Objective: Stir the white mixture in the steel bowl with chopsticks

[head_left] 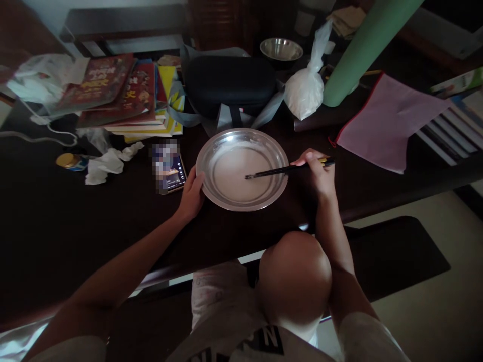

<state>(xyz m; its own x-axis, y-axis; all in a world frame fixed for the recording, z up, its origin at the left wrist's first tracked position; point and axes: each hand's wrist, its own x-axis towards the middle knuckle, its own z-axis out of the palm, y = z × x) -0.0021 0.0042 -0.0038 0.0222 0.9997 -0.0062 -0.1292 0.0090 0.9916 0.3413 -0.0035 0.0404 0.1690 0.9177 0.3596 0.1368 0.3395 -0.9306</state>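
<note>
Stirring a thin white batter in the steel plate [277,156] at table centre

I'm watching the right hand [317,173] at 3 o'clock pinching the chopsticks [287,170], tips sitting in the white mix [236,176], while the left hand [192,193] is gripping the rim at 9 o'clock; I'd keep that rim pinned and the circles small, since the plate's shallow and the phone [169,171] is lying just beside it

Dim room, deep shadows, wide-angle edge bending, slight blur.

Round steel plate [211,151] holding pale batter; dark chopsticks [279,171] slanting in, tips dipped
</note>
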